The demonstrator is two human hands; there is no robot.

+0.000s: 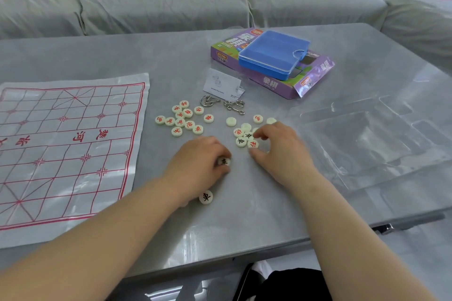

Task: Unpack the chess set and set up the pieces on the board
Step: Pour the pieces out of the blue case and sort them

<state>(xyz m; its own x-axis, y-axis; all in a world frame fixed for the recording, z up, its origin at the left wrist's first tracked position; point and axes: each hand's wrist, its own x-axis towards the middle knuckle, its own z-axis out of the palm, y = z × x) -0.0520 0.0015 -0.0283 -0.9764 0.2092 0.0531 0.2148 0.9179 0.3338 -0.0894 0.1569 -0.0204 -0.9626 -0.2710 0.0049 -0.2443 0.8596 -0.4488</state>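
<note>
The left hand (199, 165) curls round a black-lettered piece (224, 161); the right hand (281, 151) pinches a red-lettered piece (253, 143). The purple box (269, 82) reads 象棋, the board (61, 154) 楚河.

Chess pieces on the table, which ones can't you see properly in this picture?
Head view:
- Piece in the left hand: curled fingers cover most of its character.
- Right hand: it covers some of the pile, and blur hides whether it pinches one.
- Blank pieces: no characters show on top.
- Board: its left side is cut off by the picture's edge.
</note>
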